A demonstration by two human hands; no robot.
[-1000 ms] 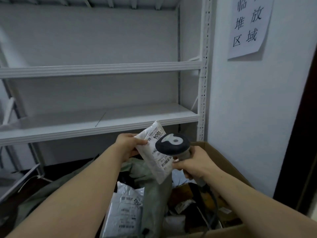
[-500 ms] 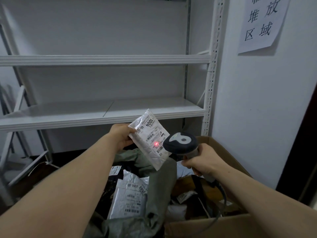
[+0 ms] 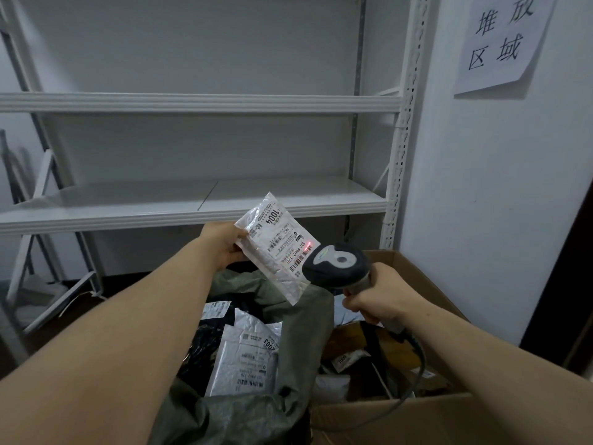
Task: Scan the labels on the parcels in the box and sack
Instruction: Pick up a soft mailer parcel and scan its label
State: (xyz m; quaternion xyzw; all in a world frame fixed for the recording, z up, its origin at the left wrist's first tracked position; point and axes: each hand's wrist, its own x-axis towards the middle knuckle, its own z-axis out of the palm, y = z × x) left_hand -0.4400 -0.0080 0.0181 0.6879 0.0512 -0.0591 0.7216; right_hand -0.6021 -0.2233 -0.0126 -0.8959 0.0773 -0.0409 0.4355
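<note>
Though taking no part in the scan, fills the far left as backdrop: white metal shelving [image 3: 192, 216]. Fixed high on the right wall, top edge cut off: paper sign [image 3: 500, 43], legible characters 堆放区域 (a stacking area, by the sense of it). Set near right against that wall, flaps open for reaching in: cardboard box [image 3: 417, 419], packets inside too dim to read. Slumped against the box's left side, mouth pulled wide to expose labels: olive sack [image 3: 298, 319]. Lying on top inside it, label up, marked 2003: grey parcel [image 3: 247, 361]. Raised clear above the sack, tilted to turn its label toward the reader: white parcel [image 3: 276, 248], pinched at its left edge by left hand [image 3: 224, 245], thumb on the front, leaving the barcodes uncovered. Reads 1004 in large digits, then what looks like S07-P802 T70 beside a barcode. Aimed from just beside the parcel's lower right edge, handle clamped in the curled fingers of right hand [image 3: 378, 297]: black scanner [image 3: 337, 264], cable [image 3: 414, 374] trailing into the box. Glowing on the barcode strip: red dot [image 3: 308, 245], probably a read in progress.
</note>
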